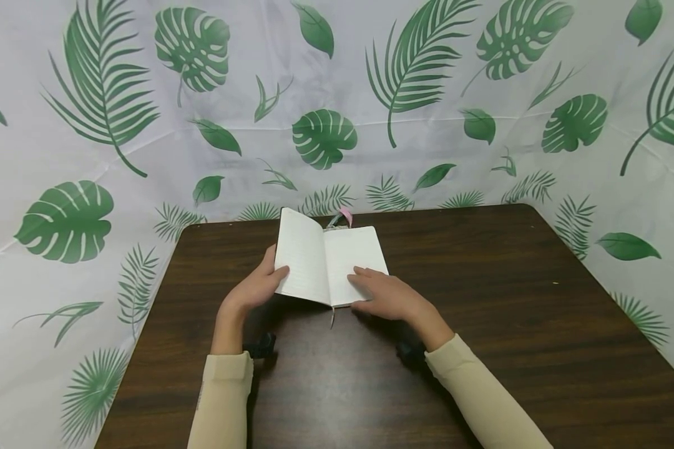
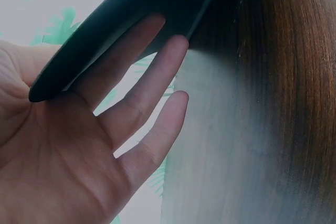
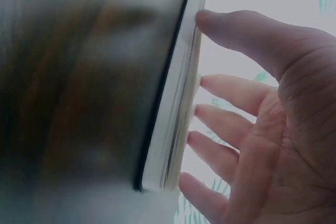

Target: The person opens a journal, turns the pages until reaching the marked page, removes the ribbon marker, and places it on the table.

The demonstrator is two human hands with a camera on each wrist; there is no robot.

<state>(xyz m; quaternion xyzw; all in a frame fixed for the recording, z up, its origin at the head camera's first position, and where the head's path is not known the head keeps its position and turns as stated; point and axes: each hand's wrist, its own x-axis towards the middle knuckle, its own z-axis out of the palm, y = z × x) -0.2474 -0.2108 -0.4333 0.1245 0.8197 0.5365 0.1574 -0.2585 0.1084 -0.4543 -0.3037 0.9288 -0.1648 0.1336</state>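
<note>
An open notebook (image 1: 355,246) with blank-looking pages and a dark cover lies on the dark wooden table. My left hand (image 1: 253,285) holds its raised left half, thumb on the page and fingers behind the cover. In the left wrist view those fingers (image 2: 157,82) reach out beneath the black cover (image 2: 142,9). My right hand (image 1: 392,297) rests with extended fingers on the lower right page. The right wrist view shows its fingertips (image 3: 202,111) against the page side, beside the thick page edges (image 3: 178,108). A thin ribbon marker (image 1: 332,317) hangs from the spine's bottom.
A small pink and grey item (image 1: 345,216) pokes out behind the notebook's top edge. The wood-grain table (image 1: 511,312) ends at a white cloth backdrop (image 1: 359,81) with green leaves. Black wrist devices (image 1: 261,346) sit on the inner side of both forearms.
</note>
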